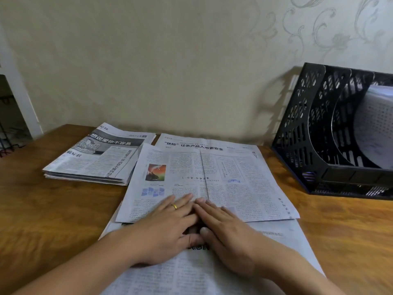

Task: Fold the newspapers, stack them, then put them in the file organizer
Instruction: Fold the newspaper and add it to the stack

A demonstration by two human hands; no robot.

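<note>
We pressed our left hand (170,226) and right hand (229,237) flat, fingers straight and gripping nothing, side by side on the half-folded newspaper (204,182) on the table (53,209), between the folded stack (95,158) and the black file organizer (331,133).

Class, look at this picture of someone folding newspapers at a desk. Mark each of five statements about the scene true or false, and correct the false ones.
1. Both hands lie flat on the newspaper being folded. True: the left hand and right hand press the folded sheet with straight fingers.
2. The file organizer stands to the person's left. False: the black file organizer stands at the right, against the wall.
3. A stack of folded newspapers lies at the back left of the table. True: the stack lies there.
4. The organizer holds nothing. False: white paper sits in one slot.
5. A ring is on the right hand. False: the ring is on the left hand.
</note>
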